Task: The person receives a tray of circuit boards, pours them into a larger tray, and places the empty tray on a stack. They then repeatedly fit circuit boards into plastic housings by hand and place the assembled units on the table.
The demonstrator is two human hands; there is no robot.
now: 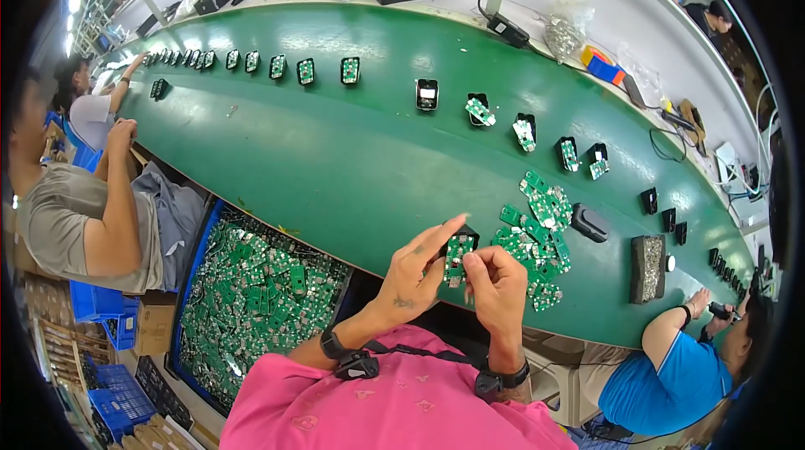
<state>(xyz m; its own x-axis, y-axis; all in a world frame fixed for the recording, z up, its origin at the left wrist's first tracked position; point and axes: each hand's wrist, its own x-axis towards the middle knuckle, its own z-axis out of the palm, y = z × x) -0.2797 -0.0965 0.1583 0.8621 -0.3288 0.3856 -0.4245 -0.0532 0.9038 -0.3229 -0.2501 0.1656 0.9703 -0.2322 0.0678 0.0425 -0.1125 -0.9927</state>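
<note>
Close in front of me, a small green circuit board [458, 255] lies against a black plastic case [471, 234], which is mostly hidden behind it and my fingers. My left hand [412, 272] grips the case from the left, its index finger reaching up past the top. From the right, my right hand [501, 284] has its thumb pressed on the board's edge; whether the board is fully seated in the case I cannot tell. Beside my right hand spreads a loose pile of circuit boards [537, 236] on the green table [335, 148].
Cases with boards [350, 71] line the table's far side. A black case [589, 223] lies right of the pile, near a foam block [647, 270]. A blue bin [191, 282] full of boards stands at lower left. Co-workers sit left [92, 223] and right [671, 374].
</note>
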